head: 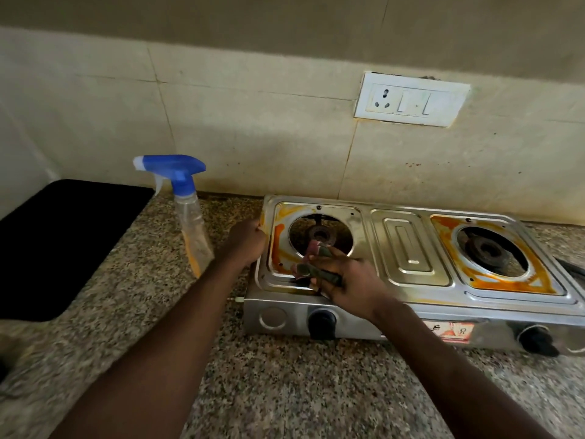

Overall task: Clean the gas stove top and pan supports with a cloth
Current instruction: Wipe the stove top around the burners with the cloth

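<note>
The right hand grips the cloth against the stove while the left hand clutches its edge.

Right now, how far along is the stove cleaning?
Early. Done: the pan supports are off the gas stove, out of view. In hand: the left hand grips the stove's left edge while the right hand presses a cloth on the left burner tray at its front. Left: orange stains along that tray's left side, all round the right burner, plus the supports.
</note>
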